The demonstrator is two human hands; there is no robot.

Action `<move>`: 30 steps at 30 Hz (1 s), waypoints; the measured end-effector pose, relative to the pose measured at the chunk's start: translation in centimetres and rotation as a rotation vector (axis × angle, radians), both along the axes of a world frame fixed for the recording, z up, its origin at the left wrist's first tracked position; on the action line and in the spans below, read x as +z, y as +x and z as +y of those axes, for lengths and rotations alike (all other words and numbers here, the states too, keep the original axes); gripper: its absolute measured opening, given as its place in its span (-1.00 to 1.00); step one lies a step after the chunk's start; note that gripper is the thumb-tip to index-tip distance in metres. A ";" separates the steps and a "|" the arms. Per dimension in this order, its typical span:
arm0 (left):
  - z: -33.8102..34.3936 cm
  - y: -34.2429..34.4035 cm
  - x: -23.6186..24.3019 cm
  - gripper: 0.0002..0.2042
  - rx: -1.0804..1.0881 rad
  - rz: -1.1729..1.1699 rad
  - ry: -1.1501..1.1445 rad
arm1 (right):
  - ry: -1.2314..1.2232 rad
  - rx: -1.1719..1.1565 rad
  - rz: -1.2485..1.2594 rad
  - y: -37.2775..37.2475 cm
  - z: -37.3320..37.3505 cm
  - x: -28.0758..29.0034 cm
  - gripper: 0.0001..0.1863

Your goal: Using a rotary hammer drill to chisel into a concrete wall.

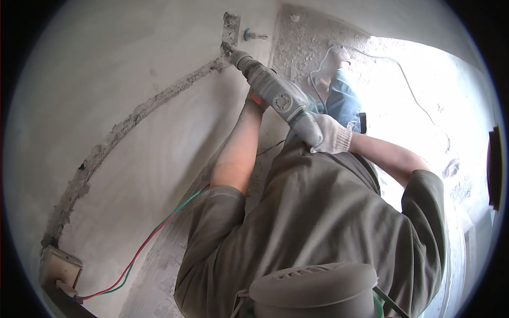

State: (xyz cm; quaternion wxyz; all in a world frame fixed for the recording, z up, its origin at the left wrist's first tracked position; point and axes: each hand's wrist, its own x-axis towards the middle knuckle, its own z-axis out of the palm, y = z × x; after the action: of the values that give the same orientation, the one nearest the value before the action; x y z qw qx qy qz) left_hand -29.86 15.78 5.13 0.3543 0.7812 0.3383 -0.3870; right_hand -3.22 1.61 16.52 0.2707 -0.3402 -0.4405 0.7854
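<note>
A dusty grey rotary hammer [281, 95] slants up and to the left across the upper middle of the view. Its nose meets the wall at the upper end of a rough chased groove [154, 106]; the bit's tip cannot be made out. My right hand [333, 135], in a whitish knit glove, is closed round the rear handle. Farther forward, my left hand [255, 99] grips the tool from its left side and below. The tool's body hides most of those fingers. A red-orange patch shows beside that hand.
A small pipe fitting [256, 35] sticks out of the wall near the nose. Red and green wires [139, 253] run from a wall box [62, 267] at lower left. A grey cable [395, 59] trails over the rubble-strewn floor [307, 40] near my foot.
</note>
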 end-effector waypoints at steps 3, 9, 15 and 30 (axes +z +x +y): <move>-2.2 -2.9 -1.8 -0.74 0.114 -0.556 0.396 | 0.180 0.000 -0.163 -1.8 0.3 2.4 0.01; -3.1 -2.8 -2.6 -0.75 -0.011 -0.541 0.635 | 0.053 -0.084 -0.110 -1.6 -1.2 1.5 -0.07; -5.6 -1.7 -6.6 -0.60 0.200 -0.485 0.667 | 0.007 -0.218 -0.205 1.0 -2.3 3.9 -0.19; 2.0 0.6 -1.1 -0.67 0.018 0.048 -0.107 | -0.055 -0.181 -0.124 -2.0 -0.7 2.1 -0.32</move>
State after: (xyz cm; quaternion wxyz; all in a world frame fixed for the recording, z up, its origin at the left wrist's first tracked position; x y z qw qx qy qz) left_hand -29.31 17.81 4.06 0.3909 0.7484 0.3327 -0.4200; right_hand -5.21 0.93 18.58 0.3031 -0.4339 -0.4021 0.7471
